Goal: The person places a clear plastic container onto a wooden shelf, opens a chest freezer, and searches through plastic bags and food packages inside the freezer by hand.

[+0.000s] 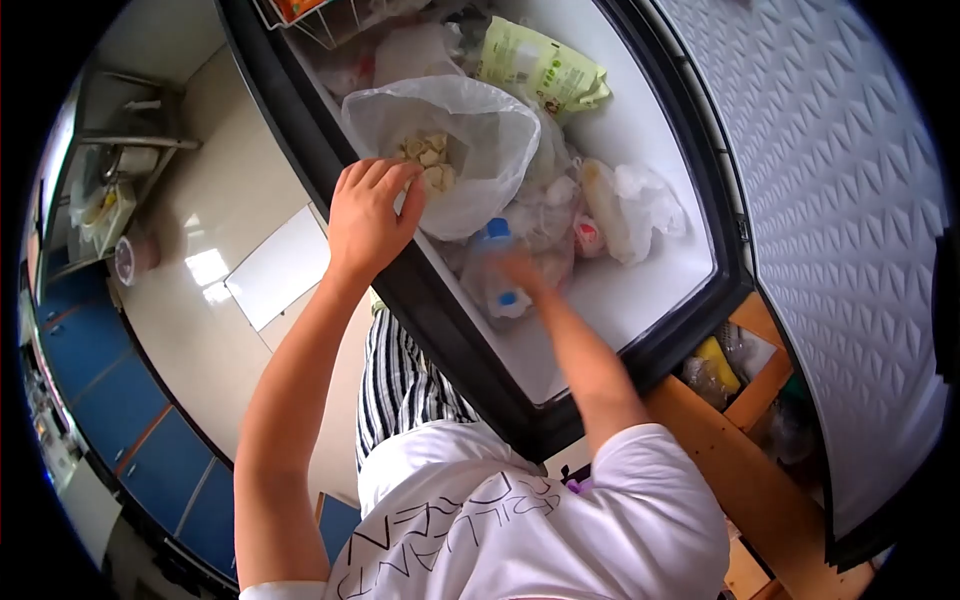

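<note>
At the near rim of a chest freezer [410,285], my left hand [375,215] lies with its thumb apart from the fingers. Its fingertips reach over the edge of a clear plastic bag [490,140], and no grip on the bag shows. Pale folded lumps [430,160], frosty looking, sit inside that bag. Deeper in the freezer, my right hand [512,266] is smeared by motion, so its fingers cannot be made out. Close around it are a blue bottle cap [496,230] and a second blue cap [507,298] among clear plastic.
A light green pouch [540,65] leans at the far wall beside crumpled white bags [635,205]. A wire basket [315,20] hangs at one end. The raised quilted lid [850,200] stands right. Wooden framing [720,430] is below it; blue cabinets [130,380] line the left.
</note>
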The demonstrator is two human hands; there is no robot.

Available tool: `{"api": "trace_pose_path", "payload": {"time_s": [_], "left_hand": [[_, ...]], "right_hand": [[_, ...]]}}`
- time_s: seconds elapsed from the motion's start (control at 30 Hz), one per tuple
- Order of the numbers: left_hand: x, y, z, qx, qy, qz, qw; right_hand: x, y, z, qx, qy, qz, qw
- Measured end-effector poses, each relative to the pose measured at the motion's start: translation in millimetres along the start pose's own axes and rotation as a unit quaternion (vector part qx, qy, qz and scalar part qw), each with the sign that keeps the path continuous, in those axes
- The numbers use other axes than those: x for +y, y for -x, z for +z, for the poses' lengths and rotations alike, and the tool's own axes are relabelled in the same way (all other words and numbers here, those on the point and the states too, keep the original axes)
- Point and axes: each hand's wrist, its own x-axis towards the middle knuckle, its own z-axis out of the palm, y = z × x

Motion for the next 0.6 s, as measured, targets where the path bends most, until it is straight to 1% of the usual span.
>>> {"api": "trace_pose_path", "payload": {"time_s": [0.03, 0.07, 0.1, 0.17, 0.23, 0.27, 0.3, 0.33, 0.4, 0.43, 0.5, 0.53, 0.57, 0.6], "left_hand": [[-0.2, 0.1, 0.9, -0.002, 0.002, -0.002, 1.0], [-0.7, -0.5, 0.7, -0.001, 0.001, 0.001, 1.0], [-0.4, 0.2, 0.5, -0.001, 0.0, 0.005, 1.0], [0.8, 1.9, 0.9, -0.004, 0.003, 0.006, 1.0], [0.5, -0.1, 1.4, -0.004, 0.003, 0.006, 1.0], [0.9, 0.4, 1.2, -0.004, 0.003, 0.006, 1.0], [1.5, 1.1, 1.1, -0.003, 0.003, 0.005, 1.0], [0.5, 0.3, 1.1, -0.003, 0.004, 0.004, 1.0], [-0.1, 0.4, 0.9, -0.007, 0.004, 0.006, 1.0], [0.0, 0.4, 1.7, -0.008, 0.004, 0.003, 1.0], [-1.7, 0.6, 1.6, 0.002, -0.004, 0.006, 1.0], [-1.9, -0.4, 0.7, 0.001, -0.006, 0.003, 1.0], [-1.6, -1.1, 0.4, -0.004, -0.004, -0.003, 1.0], [-0.9, -0.2, 0.3, -0.01, -0.001, -0.01, 1.0]], "right_hand": [[-17.1, 33.2, -50.7, -0.06, 0.084, -0.056, 0.993], [-13.9, 53.8, -81.7, -0.079, -0.016, -0.023, 0.996], [-9.6, 71.4, -108.9, -0.097, -0.117, 0.01, 0.988], [-24.0, 104.4, -164.5, -0.048, -0.193, 0.172, 0.965], [-0.3, 110.9, -183.4, 0.088, -0.155, 0.174, 0.968], [6.0, 105.0, -188.0, 0.165, -0.077, 0.191, 0.965], [9.7, 95.5, -194.8, 0.239, 0.003, 0.204, 0.949], [4.8, 85.1, -204.1, 0.238, 0.004, 0.204, 0.949], [-5.3, 65.7, -215.9, 0.298, 0.024, 0.189, 0.935], [-2.1, 55.0, -214.4, 0.295, 0.025, 0.19, 0.936], [2.8, 35.7, -201.3, 0.396, 0.122, 0.143, 0.899], [3.0, 29.5, -190.9, 0.393, 0.122, 0.141, 0.9], [2.5, 24.4, -178.2, 0.448, 0.241, 0.034, 0.86], [3.9, 20.2, -159.8, 0.488, 0.352, -0.073, 0.795]]}}
